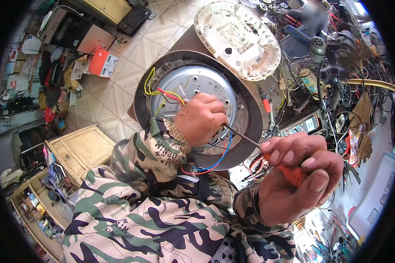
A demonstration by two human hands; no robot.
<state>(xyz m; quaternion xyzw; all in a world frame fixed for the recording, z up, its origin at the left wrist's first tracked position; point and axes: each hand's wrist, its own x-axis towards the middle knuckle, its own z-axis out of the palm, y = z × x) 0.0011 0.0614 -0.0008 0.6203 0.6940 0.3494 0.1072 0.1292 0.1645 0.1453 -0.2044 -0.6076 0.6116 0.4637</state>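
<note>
A round appliance body lies open, its dark housing ring (250, 98) enclosing a silver metal plate (180, 81). My left hand (202, 118) is closed over the plate, its fingertips hidden. Whatever it grips cannot be made out. Red and yellow-green wires (167, 93) come out beside its knuckles. My right hand (305, 171) is wrapped round the orange handle of a screwdriver (243, 136). The screwdriver's thin shaft slants up to the left hand, where its tip is hidden. Blue and red wires (224, 155) loop out below the plate and over the ring.
A cream plastic base cover (237, 39) lies beyond the appliance. Another red-handled screwdriver (266, 103) and a multimeter (310, 125) are to the right, amid tangled cables and parts. Left stand a wooden cabinet (79, 151) and an orange-and-white box (103, 62) on the tiled floor.
</note>
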